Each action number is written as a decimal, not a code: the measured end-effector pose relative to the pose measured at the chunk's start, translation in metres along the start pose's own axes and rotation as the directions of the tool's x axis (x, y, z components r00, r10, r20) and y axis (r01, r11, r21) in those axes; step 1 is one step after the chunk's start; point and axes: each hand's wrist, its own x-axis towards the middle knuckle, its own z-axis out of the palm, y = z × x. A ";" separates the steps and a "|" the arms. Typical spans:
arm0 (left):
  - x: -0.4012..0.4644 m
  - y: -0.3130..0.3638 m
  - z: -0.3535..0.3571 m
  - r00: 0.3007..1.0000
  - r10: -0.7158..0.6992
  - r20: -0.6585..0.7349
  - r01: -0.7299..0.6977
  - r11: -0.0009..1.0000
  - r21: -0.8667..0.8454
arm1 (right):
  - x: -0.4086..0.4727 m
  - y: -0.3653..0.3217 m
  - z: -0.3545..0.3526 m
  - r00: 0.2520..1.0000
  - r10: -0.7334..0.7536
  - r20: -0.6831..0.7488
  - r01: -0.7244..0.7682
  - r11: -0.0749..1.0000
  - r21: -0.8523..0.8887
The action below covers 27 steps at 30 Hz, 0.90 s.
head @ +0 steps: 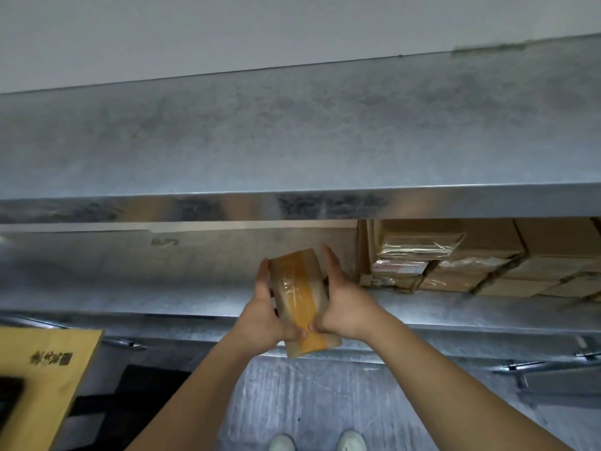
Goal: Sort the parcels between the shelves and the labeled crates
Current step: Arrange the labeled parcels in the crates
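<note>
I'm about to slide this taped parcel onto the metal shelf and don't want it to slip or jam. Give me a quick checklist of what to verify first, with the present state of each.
1. Both hands on the parcel: ok; left hand and right hand grip its two sides.
2. Free space on the shelf ahead: ok, bare metal left of the stacked boxes.
3. Parcel clear of those boxes: ok, a gap shows.
4. Room under the upper shelf: cannot tell.
5. Slot label: not ok; a mark like a 5 shows, too blurred to confirm.

Pale grey wall (162, 34), grey concrete floor (292, 402), dim even light
</note>
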 end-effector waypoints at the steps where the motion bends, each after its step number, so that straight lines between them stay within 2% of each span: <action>1: -0.002 -0.001 0.000 1.000 -0.004 0.005 0.004 1.000 -0.010 | 0.002 0.000 0.001 1.000 -0.002 0.000 0.002 1.000 0.010; 5: -0.023 -0.004 0.003 0.998 0.065 -0.017 -0.065 0.997 -0.027 | 0.003 0.009 0.014 0.999 -0.034 0.031 0.032 0.997 0.064; 7: -0.038 -0.009 0.004 0.992 0.096 -0.084 -0.098 0.995 -0.024 | -0.003 0.014 0.025 0.996 -0.083 0.045 0.077 0.991 0.107; 10: -0.064 -0.020 0.001 0.969 0.126 -0.214 -0.148 0.985 -0.086 | -0.017 0.010 0.041 0.982 -0.186 -0.038 0.189 0.969 0.160; 12: -0.082 -0.026 -0.002 0.941 0.157 -0.301 -0.203 0.971 -0.128 | -0.028 -0.004 0.050 0.964 -0.249 -0.096 0.264 0.943 0.202; 16: -0.120 -0.034 -0.017 0.830 0.192 -0.523 -0.217 0.976 0.013 | -0.041 -0.038 0.074 0.927 -0.326 -0.183 0.362 0.907 0.217; 17: -0.130 -0.037 -0.023 0.808 0.180 -0.561 -0.217 0.976 0.000 | -0.044 -0.047 0.080 0.927 -0.326 -0.186 0.362 0.909 0.209; 20: -0.162 -0.054 -0.043 0.821 0.113 -0.560 -0.188 0.979 -0.078 | -0.056 -0.073 0.098 0.940 -0.315 -0.127 0.339 0.900 0.274; 23: -0.203 -0.074 -0.058 0.848 0.098 -0.521 -0.167 0.982 -0.087 | -0.072 -0.099 0.119 0.937 -0.348 -0.004 0.342 0.919 0.196; 27: -0.261 -0.102 -0.063 0.833 0.108 -0.542 -0.169 0.983 -0.064 | -0.106 -0.133 0.152 0.906 -0.405 0.125 0.387 0.910 0.148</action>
